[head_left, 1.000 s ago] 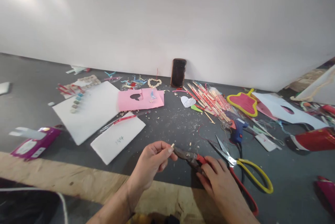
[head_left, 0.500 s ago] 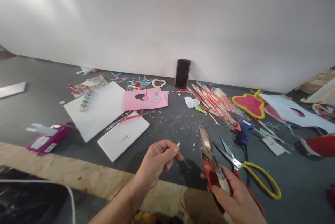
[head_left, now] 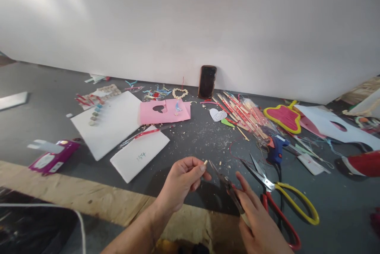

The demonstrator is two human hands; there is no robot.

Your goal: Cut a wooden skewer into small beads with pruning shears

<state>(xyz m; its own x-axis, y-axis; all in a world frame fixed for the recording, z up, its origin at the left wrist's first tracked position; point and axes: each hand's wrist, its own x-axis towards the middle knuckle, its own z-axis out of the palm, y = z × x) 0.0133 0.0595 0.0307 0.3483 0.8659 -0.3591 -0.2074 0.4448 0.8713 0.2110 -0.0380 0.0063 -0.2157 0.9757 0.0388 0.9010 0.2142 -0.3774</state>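
Between thumb and fingertips, my left hand (head_left: 188, 176) pinches a short pale stick piece (head_left: 206, 162). My right hand (head_left: 257, 214) is wrapped around a pair of pruning shears (head_left: 227, 184) with red on the handles. The shears are seen nearly edge-on, and their tips are close to the stick piece; I cannot tell if they touch it. To the right of my right hand lie large scissors (head_left: 268, 184), blades apart, with one yellow and one red handle. A tiny pale offcut (head_left: 220, 163) rests on the dark tabletop near the shears.
A phone (head_left: 207, 81) leans against the white panel (head_left: 166, 28). Red-and-pale sticks (head_left: 234, 107) in plastic and a blue glue gun (head_left: 277, 147) are on the right. Pink card (head_left: 163, 113), white boards (head_left: 142, 155) and a purple gadget (head_left: 55, 159) lie left. Crumbs dot the middle.
The shears have moved left and turned edge-on, bringing their tips to the stick piece. My left hand has shifted slightly right, still pinching it.
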